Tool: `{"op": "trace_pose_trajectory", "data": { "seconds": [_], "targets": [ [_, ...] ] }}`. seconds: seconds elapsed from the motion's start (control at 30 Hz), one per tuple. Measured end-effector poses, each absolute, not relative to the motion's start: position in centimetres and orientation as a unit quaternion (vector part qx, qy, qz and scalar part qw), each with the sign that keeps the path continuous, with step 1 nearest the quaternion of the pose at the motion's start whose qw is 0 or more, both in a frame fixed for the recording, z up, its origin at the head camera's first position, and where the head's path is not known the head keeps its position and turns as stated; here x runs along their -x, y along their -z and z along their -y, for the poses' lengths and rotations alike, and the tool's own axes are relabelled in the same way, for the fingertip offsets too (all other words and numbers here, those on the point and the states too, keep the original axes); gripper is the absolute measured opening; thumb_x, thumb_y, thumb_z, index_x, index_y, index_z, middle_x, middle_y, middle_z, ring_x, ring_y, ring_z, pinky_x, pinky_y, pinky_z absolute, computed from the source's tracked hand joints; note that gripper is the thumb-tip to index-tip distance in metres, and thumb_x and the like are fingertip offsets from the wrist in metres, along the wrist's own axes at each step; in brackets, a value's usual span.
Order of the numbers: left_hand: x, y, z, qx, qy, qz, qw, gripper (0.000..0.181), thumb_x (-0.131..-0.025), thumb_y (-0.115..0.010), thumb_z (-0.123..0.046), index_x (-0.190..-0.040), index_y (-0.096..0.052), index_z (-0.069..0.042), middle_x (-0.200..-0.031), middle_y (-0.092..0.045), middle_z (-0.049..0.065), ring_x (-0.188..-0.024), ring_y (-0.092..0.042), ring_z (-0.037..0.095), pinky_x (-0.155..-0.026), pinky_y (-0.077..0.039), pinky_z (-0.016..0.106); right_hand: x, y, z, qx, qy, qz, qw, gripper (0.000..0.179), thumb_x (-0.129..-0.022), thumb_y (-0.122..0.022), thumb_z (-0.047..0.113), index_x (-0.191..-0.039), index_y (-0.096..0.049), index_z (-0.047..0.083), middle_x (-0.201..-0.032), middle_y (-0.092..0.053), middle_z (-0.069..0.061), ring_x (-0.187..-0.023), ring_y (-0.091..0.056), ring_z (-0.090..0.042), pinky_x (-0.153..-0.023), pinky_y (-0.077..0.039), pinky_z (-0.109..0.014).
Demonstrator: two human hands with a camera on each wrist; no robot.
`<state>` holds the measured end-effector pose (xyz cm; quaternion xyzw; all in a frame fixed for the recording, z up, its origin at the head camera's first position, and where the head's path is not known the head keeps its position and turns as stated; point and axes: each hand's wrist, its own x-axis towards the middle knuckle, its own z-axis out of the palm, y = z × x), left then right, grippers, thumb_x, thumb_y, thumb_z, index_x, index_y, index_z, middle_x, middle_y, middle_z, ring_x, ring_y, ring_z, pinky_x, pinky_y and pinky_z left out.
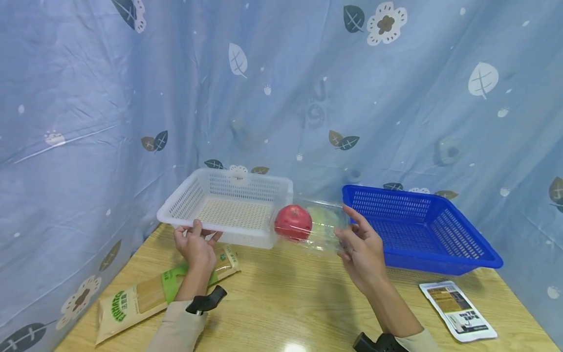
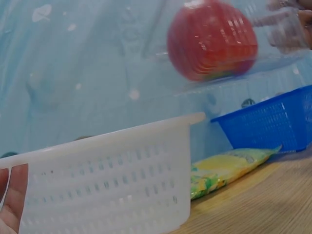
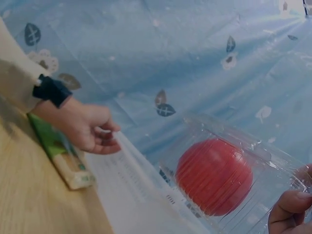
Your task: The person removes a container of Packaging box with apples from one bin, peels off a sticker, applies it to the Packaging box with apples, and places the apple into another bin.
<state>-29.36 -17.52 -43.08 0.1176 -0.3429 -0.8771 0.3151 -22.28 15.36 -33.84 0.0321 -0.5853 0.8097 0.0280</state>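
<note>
My left hand [image 1: 198, 250] grips the front rim of a white plastic basket [image 1: 220, 233], thumb over the edge and fingers against the outside wall. My right hand [image 1: 362, 249] holds a clear plastic box [image 1: 327, 245] by its right end, between thumb and fingers. Inside the box, toward its left, is a round red fruit [image 1: 292, 222], also large in the right wrist view [image 3: 214, 176]. The box is raised above the table, its left end overlapping the basket's right corner in the head view. In that view the basket's inside shows only its slatted floor.
A blue basket [image 1: 413, 259] stands at right. A green-and-yellow packet [image 2: 229, 168] lies between the baskets. A long beige and green food packet [image 1: 145, 298] lies under my left forearm, and a white and brown pouch [image 1: 459, 310] sits at front right. A blue curtain [image 1: 281, 88] hangs behind.
</note>
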Motion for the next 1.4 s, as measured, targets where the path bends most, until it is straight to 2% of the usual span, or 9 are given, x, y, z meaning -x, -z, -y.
{"op": "trace_pose_trajectory", "data": {
  "seconds": [0.3,0.6,1.0,1.4],
  "targets": [
    [29.3,43.2,17.3,-0.115,0.881,0.334,0.315,0.018,-0.105,-0.053,-0.023,-0.111,-0.040,-0.011,-0.102,-0.057,0.009,-0.063,-0.059,0.014,-0.057,-0.061,0.031,20.7,34.9,-17.0,-0.036,-0.797,0.602,0.037,0.062,-0.098,-0.060,-0.002,-0.154,-0.038,0.012,-0.095,-0.035,0.004,-0.058,-0.035,-0.002,-0.045,-0.033,-0.012],
    [29.4,42.9,17.2,-0.118,0.878,0.336,0.319,0.017,-0.106,-0.049,-0.023,-0.114,-0.041,-0.010,-0.098,-0.057,0.007,-0.062,-0.058,0.013,-0.056,-0.060,0.030,19.4,36.3,-18.4,-0.039,-0.798,0.602,0.016,0.060,-0.099,-0.062,0.003,-0.152,-0.038,0.014,-0.098,-0.035,0.003,-0.058,-0.033,-0.002,-0.047,-0.035,-0.011],
    [29.5,42.8,17.0,-0.120,0.878,0.336,0.319,0.016,-0.107,-0.047,-0.023,-0.114,-0.042,-0.010,-0.097,-0.055,0.008,-0.063,-0.057,0.014,-0.056,-0.061,0.030,18.7,39.4,-19.9,-0.029,-0.792,0.609,0.016,0.062,-0.098,-0.061,-0.001,-0.153,-0.033,0.006,-0.096,-0.036,0.004,-0.056,-0.036,0.002,-0.047,-0.037,-0.009],
    [29.4,43.0,17.0,-0.117,0.876,0.342,0.318,0.015,-0.106,-0.049,-0.024,-0.108,-0.041,-0.012,-0.097,-0.055,0.009,-0.063,-0.058,0.015,-0.058,-0.061,0.030,18.5,41.4,-19.9,-0.023,-0.775,0.631,0.021,0.054,-0.094,-0.063,-0.002,-0.144,-0.045,0.007,-0.101,-0.038,-0.003,-0.053,-0.035,0.000,-0.044,-0.036,-0.011]
  ]
}}
